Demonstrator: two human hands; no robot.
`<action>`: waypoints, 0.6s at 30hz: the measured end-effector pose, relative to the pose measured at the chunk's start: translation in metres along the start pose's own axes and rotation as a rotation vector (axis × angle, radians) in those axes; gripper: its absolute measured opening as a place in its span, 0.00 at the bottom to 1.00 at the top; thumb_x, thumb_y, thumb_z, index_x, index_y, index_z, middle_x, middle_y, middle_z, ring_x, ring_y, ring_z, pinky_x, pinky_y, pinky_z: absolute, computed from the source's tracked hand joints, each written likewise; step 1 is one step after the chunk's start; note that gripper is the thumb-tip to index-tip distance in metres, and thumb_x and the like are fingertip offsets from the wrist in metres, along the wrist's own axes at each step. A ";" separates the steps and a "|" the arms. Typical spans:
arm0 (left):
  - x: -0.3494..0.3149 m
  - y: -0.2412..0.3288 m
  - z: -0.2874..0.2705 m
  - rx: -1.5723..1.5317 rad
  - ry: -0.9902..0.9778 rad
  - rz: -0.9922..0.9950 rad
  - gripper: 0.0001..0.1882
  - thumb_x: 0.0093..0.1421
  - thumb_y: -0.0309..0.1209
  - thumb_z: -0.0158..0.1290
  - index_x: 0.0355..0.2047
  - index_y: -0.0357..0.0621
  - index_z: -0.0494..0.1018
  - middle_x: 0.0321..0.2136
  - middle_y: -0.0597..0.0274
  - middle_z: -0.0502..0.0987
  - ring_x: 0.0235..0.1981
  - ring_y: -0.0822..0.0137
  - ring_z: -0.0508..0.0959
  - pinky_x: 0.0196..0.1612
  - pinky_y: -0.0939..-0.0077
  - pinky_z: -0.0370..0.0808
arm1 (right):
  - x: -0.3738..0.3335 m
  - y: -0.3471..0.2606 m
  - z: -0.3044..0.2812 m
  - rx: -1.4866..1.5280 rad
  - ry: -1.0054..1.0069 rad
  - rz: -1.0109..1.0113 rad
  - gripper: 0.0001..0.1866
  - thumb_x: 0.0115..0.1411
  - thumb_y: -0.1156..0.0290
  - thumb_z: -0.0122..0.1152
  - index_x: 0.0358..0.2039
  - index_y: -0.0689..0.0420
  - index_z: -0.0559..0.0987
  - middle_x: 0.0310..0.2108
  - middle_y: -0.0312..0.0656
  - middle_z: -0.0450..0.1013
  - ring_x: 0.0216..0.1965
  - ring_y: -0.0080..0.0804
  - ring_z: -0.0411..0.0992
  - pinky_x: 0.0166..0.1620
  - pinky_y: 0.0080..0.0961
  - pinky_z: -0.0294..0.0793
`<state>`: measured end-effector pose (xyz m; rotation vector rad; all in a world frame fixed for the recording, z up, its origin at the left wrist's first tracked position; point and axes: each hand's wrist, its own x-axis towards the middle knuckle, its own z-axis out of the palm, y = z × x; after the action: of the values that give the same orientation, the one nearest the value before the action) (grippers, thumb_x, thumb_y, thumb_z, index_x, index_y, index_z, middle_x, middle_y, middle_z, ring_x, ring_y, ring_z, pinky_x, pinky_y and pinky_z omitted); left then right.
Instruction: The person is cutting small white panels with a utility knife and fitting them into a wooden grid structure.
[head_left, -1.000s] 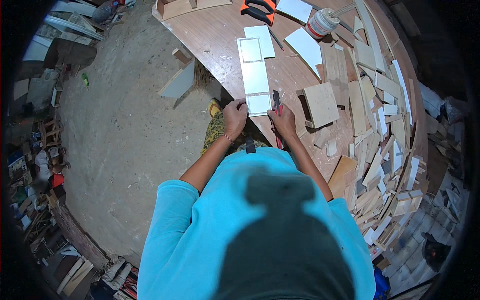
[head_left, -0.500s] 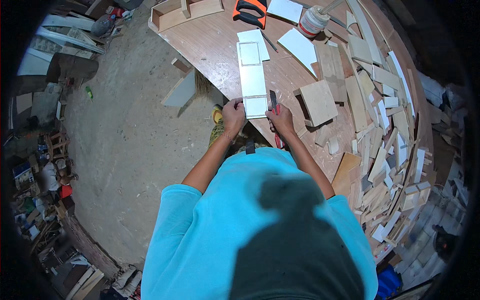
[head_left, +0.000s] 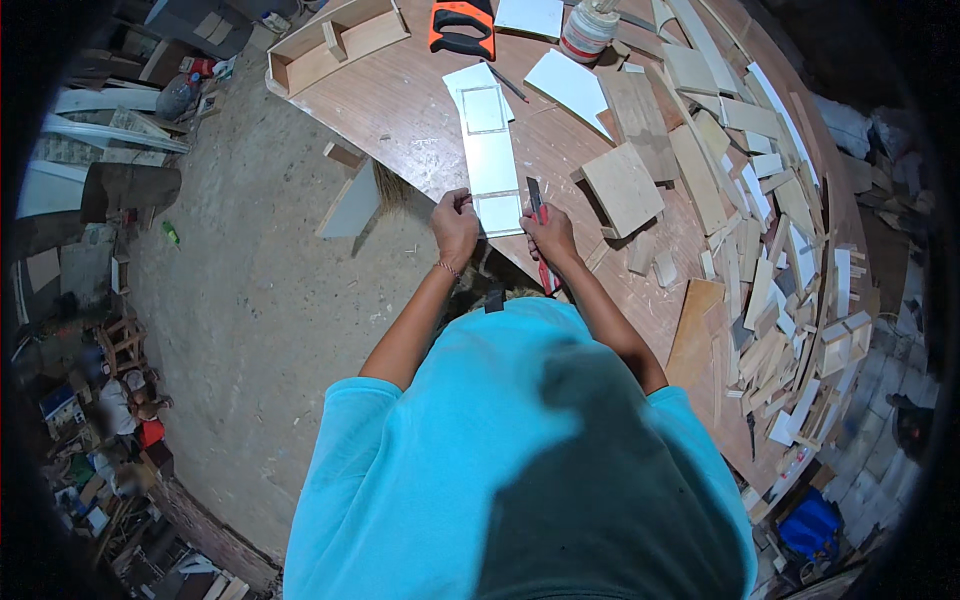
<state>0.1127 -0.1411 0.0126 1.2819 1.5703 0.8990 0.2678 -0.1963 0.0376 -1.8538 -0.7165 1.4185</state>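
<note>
A long, narrow white panel lies on the wooden table with its near end at the table's edge. Thin strips frame a rectangle at each of its ends. At the near left side of this panel, my left hand has its fingers curled against the edge; the fingertips are partly hidden. My right hand is closed around a red utility knife, whose dark blade points away from me beside the panel's near right corner. Under the panel's far end sits another white piece, with a dark pencil alongside.
An orange-and-black handsaw, a white jar and a white board lie farther back. A wooden box stands to the right, before heaped offcuts. An open wooden tray is at the far left corner.
The view has shifted, so the table's things appear farther left. My left hand has moved slightly outward along the panel's edge. The knife stays in my right hand.
</note>
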 end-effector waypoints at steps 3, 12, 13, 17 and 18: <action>0.004 0.001 -0.003 -0.029 -0.048 -0.022 0.12 0.52 0.18 0.47 0.38 0.27 0.70 0.30 0.52 0.77 0.32 0.68 0.77 0.38 0.79 0.73 | 0.000 0.000 0.002 0.006 0.038 0.047 0.09 0.52 0.73 0.58 0.34 0.61 0.71 0.14 0.34 0.64 0.11 0.20 0.62 0.13 0.19 0.62; 0.026 0.005 -0.012 -0.002 -0.185 -0.015 0.11 0.51 0.20 0.46 0.35 0.29 0.72 0.27 0.51 0.77 0.29 0.65 0.77 0.36 0.75 0.73 | 0.002 0.004 0.014 0.011 0.155 0.083 0.10 0.52 0.68 0.59 0.34 0.59 0.73 0.13 0.36 0.66 0.11 0.22 0.65 0.14 0.21 0.65; 0.028 0.005 -0.012 0.022 -0.196 0.006 0.11 0.51 0.21 0.47 0.35 0.30 0.72 0.27 0.50 0.77 0.29 0.64 0.78 0.35 0.75 0.73 | 0.003 0.004 0.014 -0.005 0.170 0.072 0.11 0.52 0.68 0.59 0.34 0.59 0.73 0.13 0.36 0.67 0.11 0.22 0.66 0.14 0.21 0.65; 0.029 0.013 -0.022 0.080 -0.273 -0.014 0.11 0.50 0.22 0.48 0.35 0.31 0.72 0.28 0.48 0.77 0.30 0.61 0.77 0.36 0.73 0.73 | -0.002 -0.004 0.018 0.068 0.197 0.054 0.10 0.53 0.72 0.58 0.34 0.63 0.72 0.12 0.34 0.63 0.10 0.20 0.61 0.11 0.20 0.60; 0.028 0.008 -0.024 0.082 -0.279 0.002 0.11 0.50 0.22 0.48 0.35 0.31 0.72 0.28 0.48 0.77 0.30 0.61 0.77 0.36 0.73 0.73 | -0.005 -0.005 0.020 0.078 0.206 0.044 0.10 0.53 0.72 0.58 0.34 0.63 0.72 0.12 0.34 0.63 0.10 0.20 0.61 0.11 0.20 0.60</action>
<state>0.0905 -0.1120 0.0231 1.4013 1.3973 0.6306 0.2468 -0.1931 0.0407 -1.9295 -0.5138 1.2421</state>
